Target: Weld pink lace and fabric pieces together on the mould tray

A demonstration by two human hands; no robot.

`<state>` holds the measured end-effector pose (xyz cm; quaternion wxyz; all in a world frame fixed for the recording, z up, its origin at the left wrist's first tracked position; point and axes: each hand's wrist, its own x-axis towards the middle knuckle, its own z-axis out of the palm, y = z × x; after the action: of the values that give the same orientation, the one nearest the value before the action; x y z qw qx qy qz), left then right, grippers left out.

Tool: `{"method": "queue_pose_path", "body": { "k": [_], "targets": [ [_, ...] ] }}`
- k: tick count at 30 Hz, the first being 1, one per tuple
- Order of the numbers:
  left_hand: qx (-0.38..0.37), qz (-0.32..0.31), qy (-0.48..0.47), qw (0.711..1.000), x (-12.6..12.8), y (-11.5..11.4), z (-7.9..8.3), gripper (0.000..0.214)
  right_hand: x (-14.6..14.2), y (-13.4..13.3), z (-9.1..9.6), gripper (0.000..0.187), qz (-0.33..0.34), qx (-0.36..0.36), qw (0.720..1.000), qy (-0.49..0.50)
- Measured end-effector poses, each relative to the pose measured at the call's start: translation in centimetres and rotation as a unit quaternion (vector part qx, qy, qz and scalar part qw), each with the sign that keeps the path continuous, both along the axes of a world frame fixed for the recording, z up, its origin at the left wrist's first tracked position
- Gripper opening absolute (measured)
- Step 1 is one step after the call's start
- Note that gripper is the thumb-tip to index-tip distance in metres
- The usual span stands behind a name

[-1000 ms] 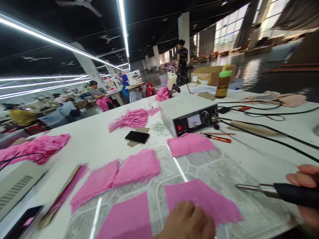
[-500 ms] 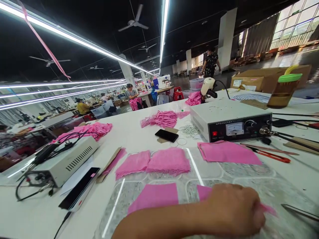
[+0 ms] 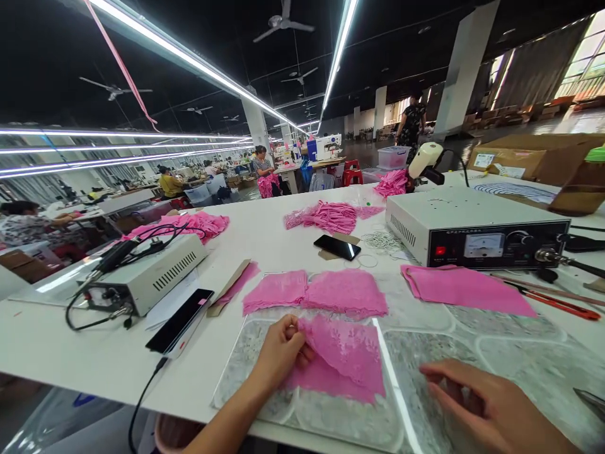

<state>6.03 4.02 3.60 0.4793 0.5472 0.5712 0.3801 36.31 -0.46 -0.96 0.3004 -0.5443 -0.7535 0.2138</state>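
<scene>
My left hand (image 3: pixel 285 347) pinches the upper left corner of a pink lace piece (image 3: pixel 347 343). Under the lace lies a plain pink fabric piece (image 3: pixel 326 381), partly covered, on the clear patterned mat (image 3: pixel 350 419). To the right, my right hand (image 3: pixel 477 397) hovers over the mat with fingers apart and nothing in them. Just behind the lace sit two stacks of pink pieces, a left stack (image 3: pixel 275 291) and a right stack (image 3: pixel 346 292). A folded pink fabric stack (image 3: pixel 466 289) rests at the mat's far right.
A control box with a dial (image 3: pixel 477 230) stands at the back right, a second box (image 3: pixel 146 274) at the left. Phones (image 3: pixel 338 247), orange-handled tool (image 3: pixel 562 302), metal tool tip (image 3: pixel 586 398) and pink strips (image 3: pixel 331 216) lie around. Several people sit or stand beyond the table.
The forearm that reached across the mat to the right is gone from there. The left hand now holds lace over the plain pink piece, and the right hand shows. The view has turned left.
</scene>
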Motion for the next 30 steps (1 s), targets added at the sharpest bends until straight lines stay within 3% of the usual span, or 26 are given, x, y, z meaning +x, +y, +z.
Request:
{"method": "queue_pose_path", "body": {
  "k": [3,6,10,14,19,26,30],
  "targets": [
    [-0.001,-0.005,0.020,1.000,-1.2,-1.1,-0.3,0.016,-2.4,3.8,2.3,0.028,0.005,-0.016,0.999,-0.048],
    [0.027,-0.014,0.071,0.997,-1.9,-1.9,-0.1,0.008,-4.4,5.5,3.4,0.025,0.017,-0.022,0.995,-0.092],
    [0.087,-0.010,0.171,0.981,-3.1,-2.8,0.0,0.009,-5.9,4.2,3.8,0.021,0.104,-0.022,0.990,-0.091],
    [0.115,-0.026,0.249,0.961,-4.0,-3.5,-0.5,0.009,-6.1,2.0,3.1,0.018,0.200,-0.013,0.975,-0.093],
    [0.135,-0.051,0.310,0.940,-4.6,-4.0,-0.3,0.011,-6.1,1.6,2.0,0.023,0.218,0.003,0.973,-0.077],
    [0.145,-0.071,0.343,0.925,-5.4,-4.5,0.4,0.010,-6.0,2.0,2.5,0.020,0.223,-0.023,0.973,-0.061],
    [0.153,-0.098,0.336,0.924,-6.7,-4.8,0.7,0.033,-5.9,2.4,2.2,0.021,0.230,-0.020,0.971,-0.066]
  ]
}}
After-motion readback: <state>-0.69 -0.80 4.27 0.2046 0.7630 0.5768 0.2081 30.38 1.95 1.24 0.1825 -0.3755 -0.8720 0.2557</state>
